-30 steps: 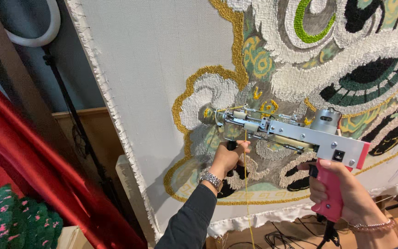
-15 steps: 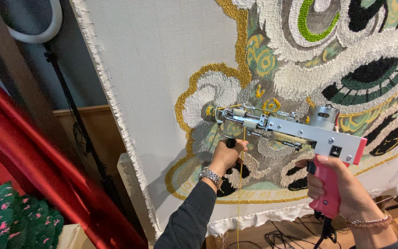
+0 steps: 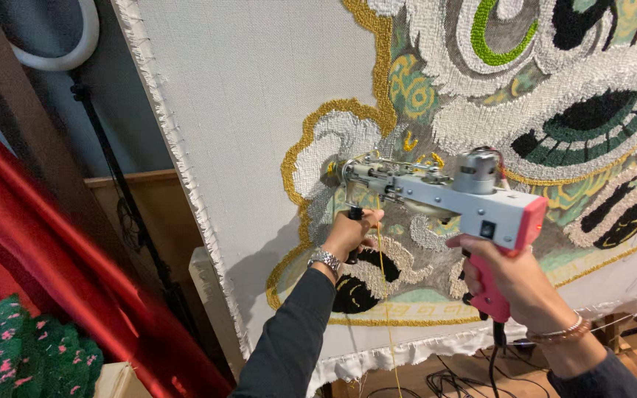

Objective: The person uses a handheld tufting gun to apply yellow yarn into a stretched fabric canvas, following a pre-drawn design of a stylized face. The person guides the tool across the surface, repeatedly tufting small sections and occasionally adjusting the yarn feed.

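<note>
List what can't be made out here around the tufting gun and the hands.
Head view only:
- Needle tip of the grey tufting gun with pink handle: too small against the white backing cloth.
- Black front grip: wrapped by the left hand.
- Trigger: covered by the right hand.
- Yellow yarn strand: source below frame.

Tufting gun (image 3: 444,195): matt grey metal body, pink plastic grip | backing cloth (image 3: 259,110): coarse woven, frayed edge | rug pile (image 3: 540,96): rough looped yarn | drape (image 3: 53,243), lower left: glossy red satin | wristwatch (image 3: 324,259): shiny metal
</note>
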